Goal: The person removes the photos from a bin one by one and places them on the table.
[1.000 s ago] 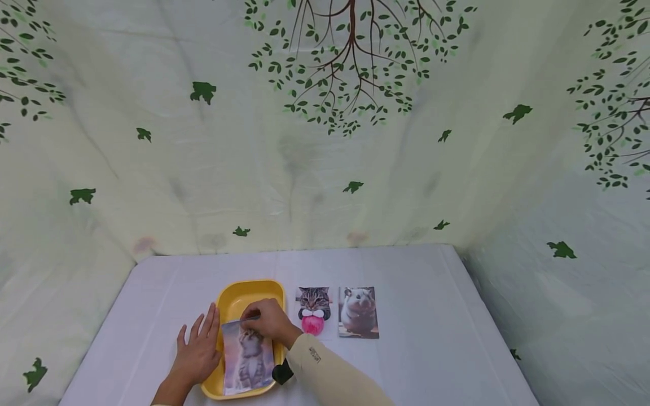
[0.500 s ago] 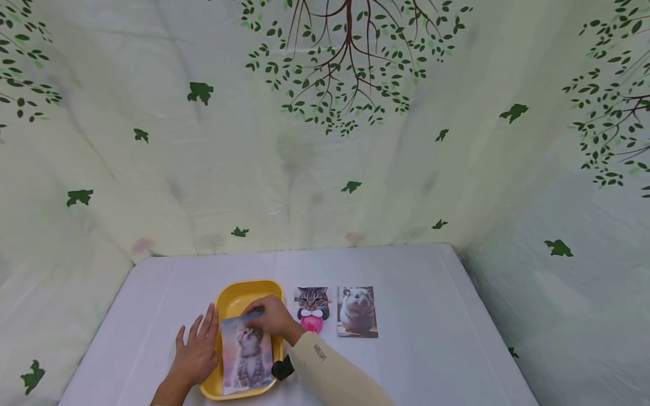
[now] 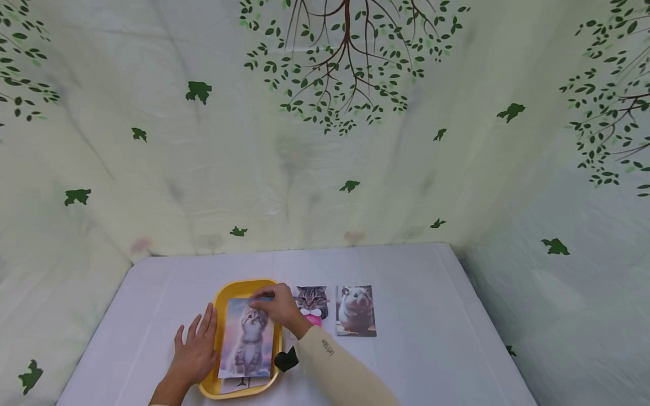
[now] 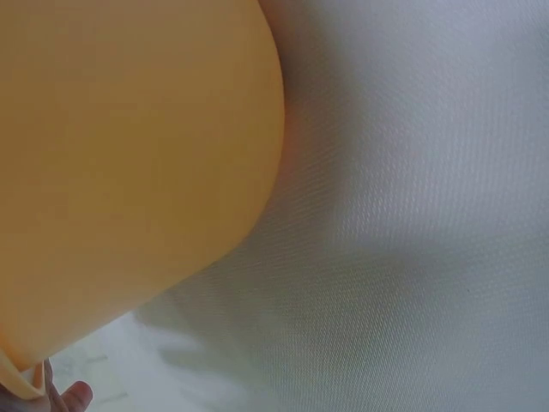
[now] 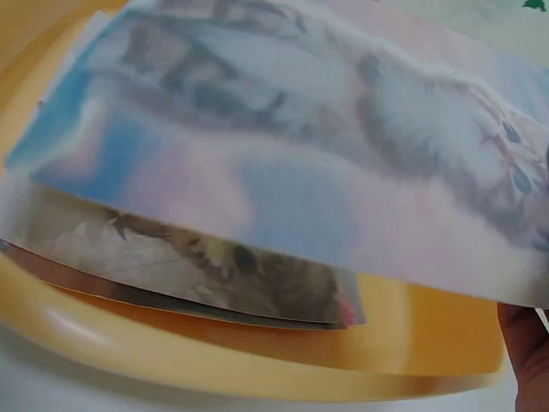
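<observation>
My right hand (image 3: 281,307) pinches the top edge of a kitten photo card (image 3: 246,344) over the yellow tray (image 3: 241,286). The right wrist view has this card (image 5: 300,146) tilted above a small stack of other photo cards (image 5: 214,266) inside the tray. Below its lower edge, in the head view, part of another card (image 3: 238,385) shows. Along the tray's left rim lies my left hand (image 3: 195,355), fingers straight and spread. The tray's outer wall (image 4: 137,172) fills much of the left wrist view, with a fingertip (image 4: 78,396) at the bottom corner.
Right of the tray, a tabby cat photo card (image 3: 312,298) lies partly behind the right hand. A hamster photo card (image 3: 357,311) lies beside it on the white table (image 3: 431,338). A dark object (image 3: 286,359) sits at the right wrist.
The right hand has lifted the kitten card and moved it toward the tray's far side, uncovering part of the card beneath. The left hand stays at the rim.
</observation>
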Available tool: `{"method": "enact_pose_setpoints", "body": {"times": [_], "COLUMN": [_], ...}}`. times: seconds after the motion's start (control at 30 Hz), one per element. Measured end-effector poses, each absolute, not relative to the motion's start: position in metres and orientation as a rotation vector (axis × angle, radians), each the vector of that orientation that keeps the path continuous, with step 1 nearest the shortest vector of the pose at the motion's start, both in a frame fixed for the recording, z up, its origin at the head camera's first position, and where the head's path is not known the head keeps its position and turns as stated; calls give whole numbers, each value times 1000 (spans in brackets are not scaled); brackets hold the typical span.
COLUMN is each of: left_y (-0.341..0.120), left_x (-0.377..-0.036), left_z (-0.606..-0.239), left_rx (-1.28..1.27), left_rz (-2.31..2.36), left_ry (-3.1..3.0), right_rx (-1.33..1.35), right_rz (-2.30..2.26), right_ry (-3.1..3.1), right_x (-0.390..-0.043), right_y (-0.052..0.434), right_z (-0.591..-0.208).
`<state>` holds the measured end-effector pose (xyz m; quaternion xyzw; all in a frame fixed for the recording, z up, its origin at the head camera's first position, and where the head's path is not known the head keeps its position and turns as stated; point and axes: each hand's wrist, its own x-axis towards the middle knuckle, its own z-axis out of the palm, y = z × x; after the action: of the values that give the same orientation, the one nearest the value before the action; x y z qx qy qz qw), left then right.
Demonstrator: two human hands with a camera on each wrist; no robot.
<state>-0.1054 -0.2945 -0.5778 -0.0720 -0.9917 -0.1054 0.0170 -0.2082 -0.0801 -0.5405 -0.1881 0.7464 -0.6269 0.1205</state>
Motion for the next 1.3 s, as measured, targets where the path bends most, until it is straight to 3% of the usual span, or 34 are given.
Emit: {"method": "enact_pose_setpoints", "body": {"times": [0.37, 0.73, 0.9, 1.3], "left_y": [-290, -288, -287, -289], "left_x": [-109, -110, -109, -108], "left_z": [-574, -571, -572, -573], "left_rx": [-178, -115, -116, -133], "left_rz": [-342, -358, -366, -337], "left_ry": [-3118, -3190, -3186, -3192], "right_rx": [-480, -365, -256, 112], "right_rz": [-2015, -2236, -2284, -2118], "right_ry": [2053, 2003, 2096, 2365], "right_x": [-223, -237, -244, -254], "right_y": [-54, 11, 53, 169], "right_z": [-513, -481, -481, -523]}}
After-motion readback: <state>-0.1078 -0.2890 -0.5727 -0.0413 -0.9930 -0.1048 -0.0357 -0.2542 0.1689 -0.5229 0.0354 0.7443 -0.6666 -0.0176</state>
